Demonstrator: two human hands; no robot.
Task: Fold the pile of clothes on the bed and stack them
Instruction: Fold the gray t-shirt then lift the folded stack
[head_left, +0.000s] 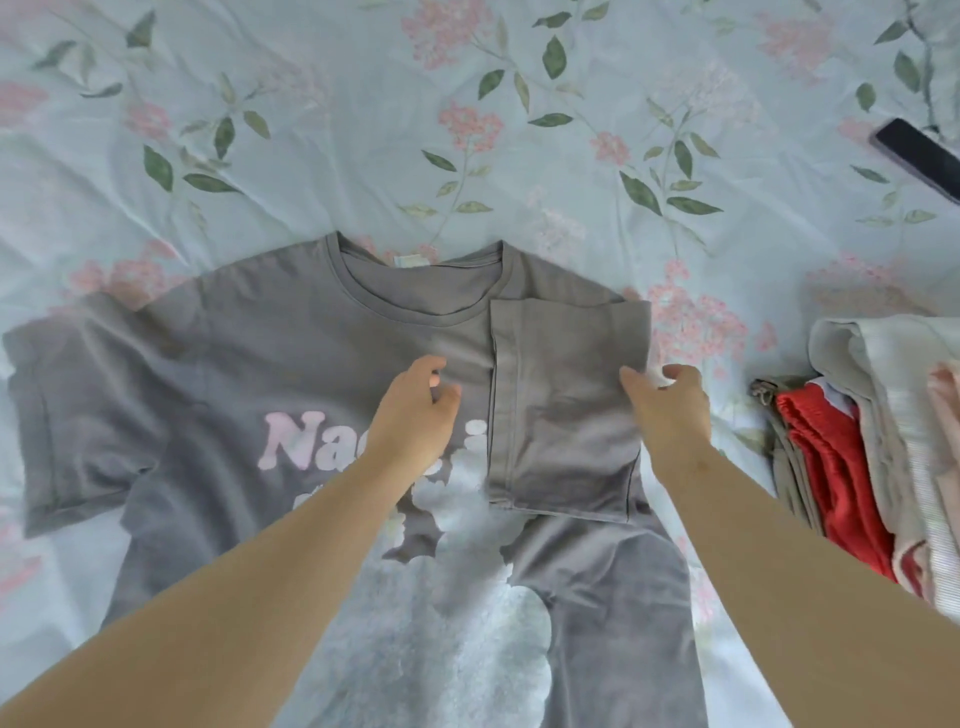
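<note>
Grey T-shirt (218, 364) flat on bed (311, 130), one side folded in; left hand (415, 415) rests loose-curled and empty on the chest, right hand (670, 410) at fold edge, grip unclear; next, likely spread sleeve (57, 415) inward.

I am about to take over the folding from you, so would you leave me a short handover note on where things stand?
Left hand: fingers loosely curled over the chest of the grey T-shirt, holding nothing visible.
Right hand: at the outer edge of the folded-in side, thumb on the cloth; grip unclear.
The shirt lies print up on the floral bedsheet; the other clothes sit to its right, and I cannot tell whether they are folded.
Done: right side and sleeve folded over the front.
Left: fold in the other sleeve, fold the length, stack.
</note>
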